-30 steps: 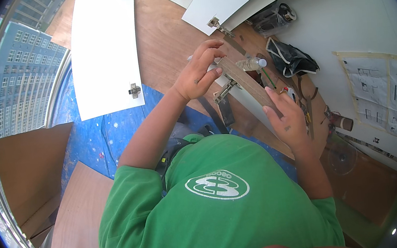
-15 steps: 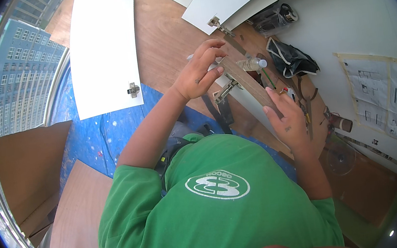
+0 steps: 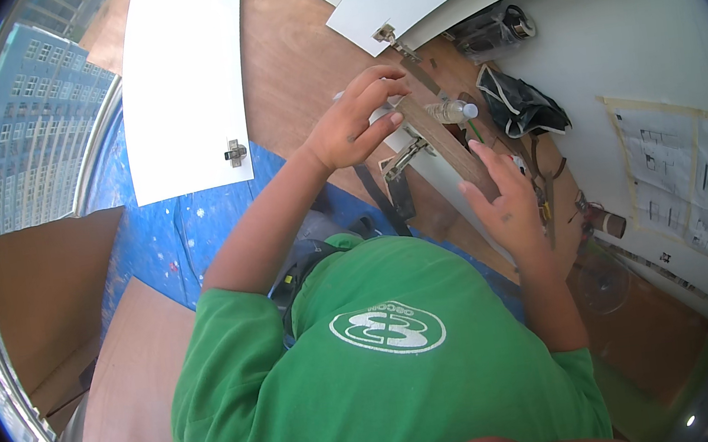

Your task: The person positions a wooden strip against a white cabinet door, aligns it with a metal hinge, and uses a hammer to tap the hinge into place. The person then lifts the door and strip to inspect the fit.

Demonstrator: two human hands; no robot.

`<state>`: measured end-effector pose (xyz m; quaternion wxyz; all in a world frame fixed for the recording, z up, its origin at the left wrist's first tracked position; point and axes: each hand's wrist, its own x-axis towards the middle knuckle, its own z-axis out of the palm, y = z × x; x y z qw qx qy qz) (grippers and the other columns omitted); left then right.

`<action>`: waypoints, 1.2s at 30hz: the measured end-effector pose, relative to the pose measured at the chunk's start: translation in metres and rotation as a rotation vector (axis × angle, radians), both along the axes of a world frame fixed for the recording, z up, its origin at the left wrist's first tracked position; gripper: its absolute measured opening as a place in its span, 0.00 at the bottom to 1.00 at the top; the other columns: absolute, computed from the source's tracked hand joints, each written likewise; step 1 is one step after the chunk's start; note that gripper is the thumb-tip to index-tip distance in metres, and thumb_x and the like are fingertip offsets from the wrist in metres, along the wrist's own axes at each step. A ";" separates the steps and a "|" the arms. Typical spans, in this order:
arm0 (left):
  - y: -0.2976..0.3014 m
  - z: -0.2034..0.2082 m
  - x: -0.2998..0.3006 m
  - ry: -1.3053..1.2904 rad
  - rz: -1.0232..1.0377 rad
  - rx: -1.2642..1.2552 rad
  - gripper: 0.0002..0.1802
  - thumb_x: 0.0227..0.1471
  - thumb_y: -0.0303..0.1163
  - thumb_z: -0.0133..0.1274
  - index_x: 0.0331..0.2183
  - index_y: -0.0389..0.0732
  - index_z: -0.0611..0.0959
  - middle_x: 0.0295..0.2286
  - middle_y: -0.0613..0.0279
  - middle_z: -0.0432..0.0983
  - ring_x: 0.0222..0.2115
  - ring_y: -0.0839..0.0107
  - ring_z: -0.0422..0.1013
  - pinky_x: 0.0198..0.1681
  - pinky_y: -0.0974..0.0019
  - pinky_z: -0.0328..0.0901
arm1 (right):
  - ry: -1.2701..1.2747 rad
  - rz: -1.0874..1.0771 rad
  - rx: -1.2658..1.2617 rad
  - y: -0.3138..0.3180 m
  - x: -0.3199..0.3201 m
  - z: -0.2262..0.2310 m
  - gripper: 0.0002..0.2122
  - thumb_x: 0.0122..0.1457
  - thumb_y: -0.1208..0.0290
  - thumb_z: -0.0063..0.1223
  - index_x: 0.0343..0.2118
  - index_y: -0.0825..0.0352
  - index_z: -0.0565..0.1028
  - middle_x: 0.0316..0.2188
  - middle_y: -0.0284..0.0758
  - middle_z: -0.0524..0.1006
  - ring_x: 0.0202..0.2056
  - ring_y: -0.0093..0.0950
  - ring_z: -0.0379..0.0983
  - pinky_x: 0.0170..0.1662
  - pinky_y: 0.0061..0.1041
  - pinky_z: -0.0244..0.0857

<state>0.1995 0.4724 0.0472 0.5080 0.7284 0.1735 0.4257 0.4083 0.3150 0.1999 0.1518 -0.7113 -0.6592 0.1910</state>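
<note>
A brown wood-grain strip (image 3: 442, 137) runs slantwise along the edge of a white panel (image 3: 447, 182) that carries a metal hinge (image 3: 407, 155). I cannot tell whether strip and panel are one piece. My left hand (image 3: 357, 120) curls over the upper end, fingers across the top and thumb against the near side. At the lower end my right hand (image 3: 509, 201) is open, thumb and fingers spread on either side of the strip. Whether its palm touches the strip is hidden. Just past the strip lies a clear plastic bottle (image 3: 452, 112) with a white cap.
White hinged panels (image 3: 186, 92) lie on the plywood (image 3: 288, 63) to the left and far right. A black bag (image 3: 522, 103) and a wrapped cylindrical thing (image 3: 490, 33) rest by the wall. Blue sheeting (image 3: 190, 240), cardboard (image 3: 53, 299) and a board (image 3: 139, 403) are at left. Drawings (image 3: 680, 171) hang at right.
My right hand has loosened from the strip's lower end, its thumb and fingers now spread wider. My left hand stays curled at the upper end. The view has shifted slightly.
</note>
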 end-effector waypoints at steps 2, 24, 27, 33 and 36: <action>0.001 0.000 0.001 -0.005 0.007 0.002 0.19 0.63 0.31 0.53 0.53 0.36 0.78 0.59 0.45 0.68 0.60 0.50 0.66 0.62 0.55 0.62 | 0.017 0.016 -0.011 0.005 -0.003 -0.003 0.26 0.59 0.69 0.66 0.61 0.64 0.74 0.37 0.41 0.77 0.37 0.38 0.76 0.42 0.34 0.71; 0.004 -0.005 0.001 -0.017 0.009 0.034 0.16 0.62 0.30 0.55 0.51 0.35 0.78 0.58 0.47 0.69 0.57 0.51 0.69 0.58 0.54 0.66 | -0.013 0.052 0.062 0.015 -0.001 -0.027 0.25 0.58 0.73 0.67 0.60 0.64 0.77 0.27 0.38 0.72 0.27 0.33 0.70 0.32 0.32 0.65; 0.004 -0.005 0.002 -0.028 0.004 0.030 0.17 0.63 0.30 0.55 0.51 0.35 0.78 0.58 0.47 0.69 0.56 0.52 0.69 0.56 0.55 0.66 | -0.002 0.046 0.064 0.015 -0.001 -0.029 0.25 0.58 0.73 0.66 0.60 0.64 0.77 0.27 0.38 0.72 0.27 0.32 0.70 0.32 0.31 0.65; 0.003 -0.005 0.002 -0.033 0.003 0.014 0.17 0.63 0.29 0.55 0.51 0.35 0.78 0.58 0.48 0.69 0.55 0.53 0.70 0.55 0.56 0.67 | 0.021 0.033 0.063 0.015 -0.002 -0.030 0.24 0.59 0.73 0.66 0.60 0.65 0.77 0.27 0.38 0.72 0.27 0.32 0.70 0.32 0.31 0.65; 0.004 -0.006 0.002 -0.035 0.007 0.022 0.16 0.62 0.29 0.56 0.51 0.35 0.79 0.58 0.47 0.70 0.54 0.53 0.71 0.55 0.56 0.67 | 0.024 0.027 0.064 0.016 -0.004 -0.029 0.24 0.59 0.74 0.65 0.60 0.65 0.77 0.28 0.38 0.72 0.27 0.32 0.70 0.32 0.31 0.65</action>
